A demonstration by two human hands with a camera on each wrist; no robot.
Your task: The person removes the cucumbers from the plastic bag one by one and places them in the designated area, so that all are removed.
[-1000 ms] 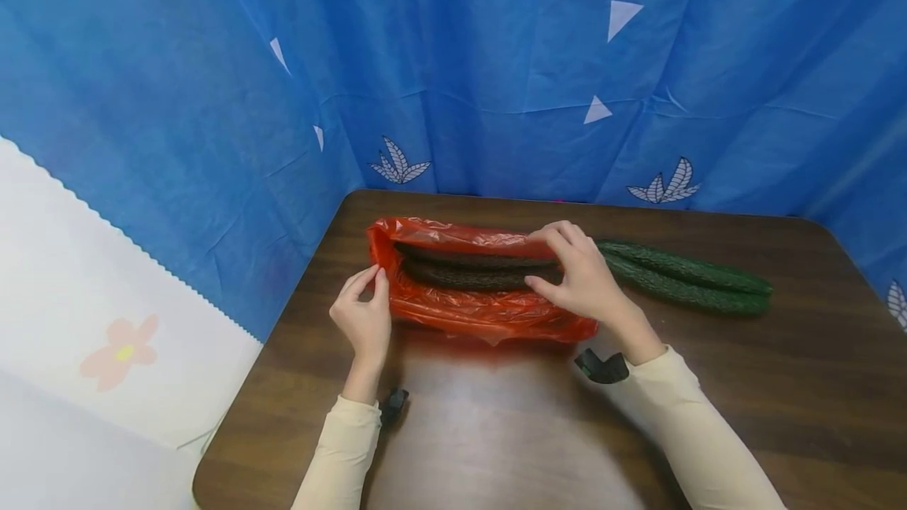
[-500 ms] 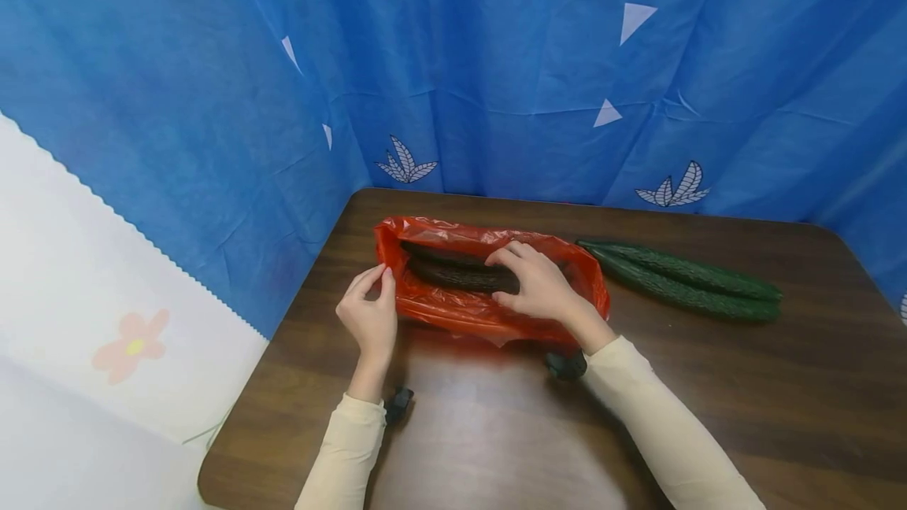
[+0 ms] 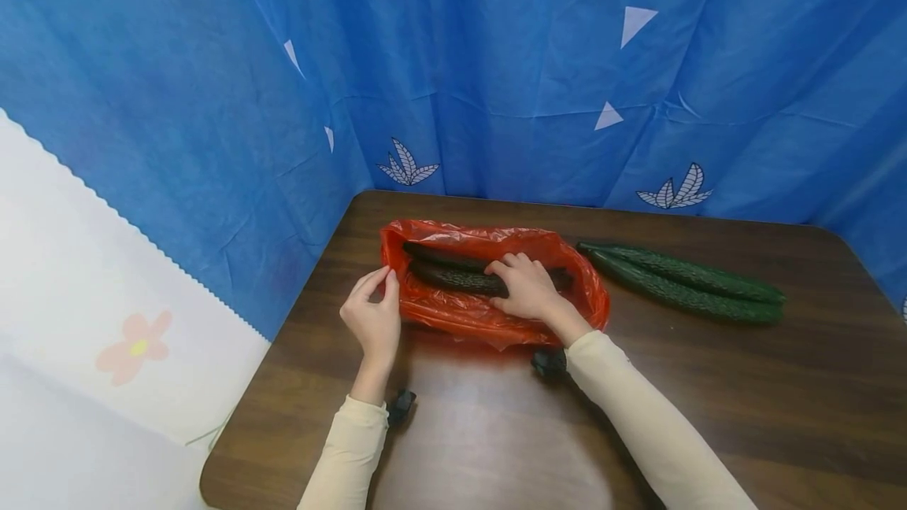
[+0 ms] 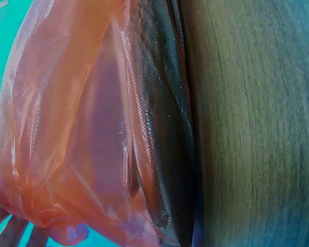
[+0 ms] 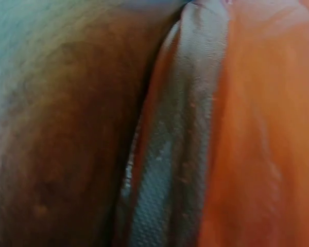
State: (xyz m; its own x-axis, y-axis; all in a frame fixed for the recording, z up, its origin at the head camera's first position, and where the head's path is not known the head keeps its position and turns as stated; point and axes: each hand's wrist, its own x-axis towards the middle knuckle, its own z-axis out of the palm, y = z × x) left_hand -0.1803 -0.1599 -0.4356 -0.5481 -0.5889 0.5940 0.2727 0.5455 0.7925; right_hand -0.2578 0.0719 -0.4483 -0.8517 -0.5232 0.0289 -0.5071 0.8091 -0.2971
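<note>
A red plastic bag (image 3: pixel 489 328) lies on the table with its mouth spread upward, and dark green cucumbers (image 3: pixel 453 279) rest side by side in it. The left hand (image 3: pixel 374 319) pinches the bag's left rim between thumb and fingers; in the left wrist view its fingers (image 4: pixel 13 231) show at the lower left corner beside the translucent bag (image 4: pixel 62 128). Inside the bag, the right hand (image 3: pixel 527 290) grips the nearer cucumber, thumb on the near side and fingers over the top. The right wrist view is blurred and filled by the bag's side (image 5: pixel 262 154).
Two more cucumbers (image 3: pixel 687 282) lie together on the brown wooden table (image 3: pixel 708 384), right of the bag. A blue curtain (image 3: pixel 510 61) hangs behind the table, and a white cloth with a flower print (image 3: pixel 135 346) is at the left. Dark wrist cameras (image 3: pixel 549 363) sit below the wrists.
The right hand has moved left from the bag's right end and down onto the cucumber inside. The left hand keeps its pinch on the rim. The head view has shifted slightly.
</note>
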